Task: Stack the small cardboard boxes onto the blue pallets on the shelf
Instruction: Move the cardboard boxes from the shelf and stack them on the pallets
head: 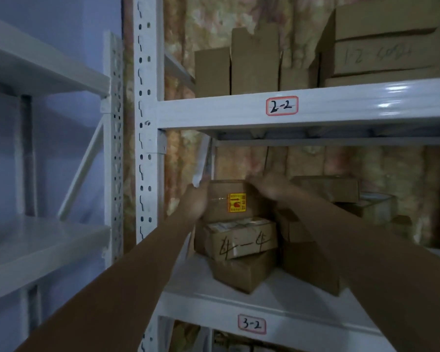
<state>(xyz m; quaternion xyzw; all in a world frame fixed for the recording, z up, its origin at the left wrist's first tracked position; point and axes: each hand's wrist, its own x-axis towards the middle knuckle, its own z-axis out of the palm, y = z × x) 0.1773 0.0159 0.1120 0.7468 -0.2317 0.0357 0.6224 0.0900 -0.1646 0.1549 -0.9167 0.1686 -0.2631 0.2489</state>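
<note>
A small cardboard box with a yellow sticker (229,199) tops a stack of three on the white shelf marked 3-2 (285,298). Under it lie a box with black handwriting (239,240) and a tilted plain box (241,273). My left hand (194,203) grips the top box's left side. My right hand (269,188) holds its upper right edge, blurred by motion. No blue pallet shows in this view.
More cardboard boxes (328,189) sit to the right on the same shelf, and others (254,62) stand on the shelf marked 2-2 (341,102) above. The white upright post (146,123) stands just left of my left arm. Another white rack (43,240) stands further left.
</note>
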